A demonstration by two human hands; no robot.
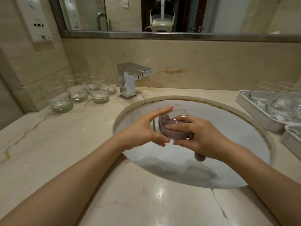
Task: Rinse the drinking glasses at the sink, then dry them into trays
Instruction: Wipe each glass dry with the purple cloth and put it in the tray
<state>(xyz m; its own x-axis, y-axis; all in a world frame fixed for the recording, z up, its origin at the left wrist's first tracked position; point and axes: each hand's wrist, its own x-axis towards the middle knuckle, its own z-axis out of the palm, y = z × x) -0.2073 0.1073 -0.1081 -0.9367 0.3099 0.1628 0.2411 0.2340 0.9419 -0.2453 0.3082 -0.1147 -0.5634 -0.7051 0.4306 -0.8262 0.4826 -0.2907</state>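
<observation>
Over the white sink basin (211, 121) my left hand (145, 129) holds a clear drinking glass (175, 114) on its side, fingers round its base end. A purple-grey cloth (172, 128) is stuffed inside the glass. My right hand (202, 137) grips that cloth, its fingers pushed into the mouth of the glass, and a loose end of the cloth hangs below my right wrist. Several upright glasses (97, 90) stand on the counter left of the tap. A grey tray (254, 111) at the right holds several glasses upside down.
A chrome tap (130, 79) stands behind the basin, with no water running. The corner of a second tray (291, 139) shows at the right edge. A marble counter (48, 144) surrounds the sink, with a mirror and wall sockets above.
</observation>
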